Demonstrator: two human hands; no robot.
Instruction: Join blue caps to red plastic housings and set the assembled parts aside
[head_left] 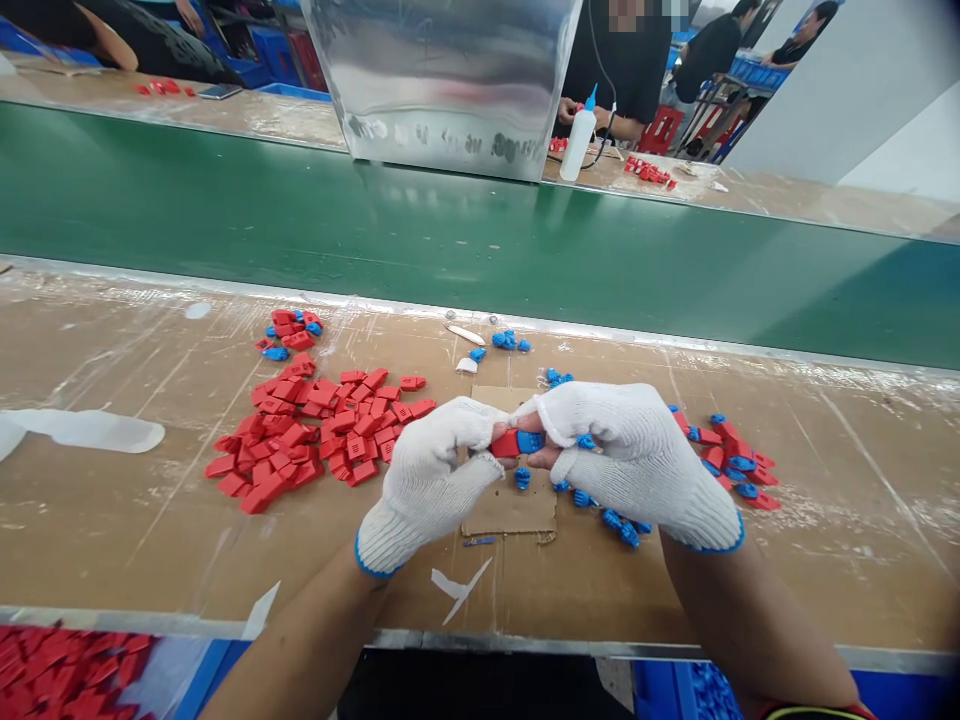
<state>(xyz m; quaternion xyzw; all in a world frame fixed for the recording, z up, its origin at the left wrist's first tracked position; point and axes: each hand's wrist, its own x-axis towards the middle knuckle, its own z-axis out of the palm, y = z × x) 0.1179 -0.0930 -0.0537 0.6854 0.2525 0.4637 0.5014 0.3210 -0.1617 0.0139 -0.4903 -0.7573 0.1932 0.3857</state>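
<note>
Both of my hands wear white knit gloves with blue cuffs and bare fingertips. My left hand (442, 460) pinches a small red plastic piece (506, 443). Against its right end sits a blue plastic piece (529, 441), pinched by my right hand (630, 460). The two pieces touch; I cannot tell how firmly they are joined. Below them a loose blue piece (523, 478) lies on a flat cardboard sheet (510, 515). To the left spreads a large pile of red pieces (300, 430). More blue pieces (619, 525) lie under and beside my right hand.
Red pieces with blue ends lie at the right (739, 465) and far left (292, 330). Beyond the table runs a green conveyor belt (450, 240), with a metal box (442, 90) and a squeeze bottle (578, 140) behind. Bins (71, 670) sit below the front edge. Other people work opposite.
</note>
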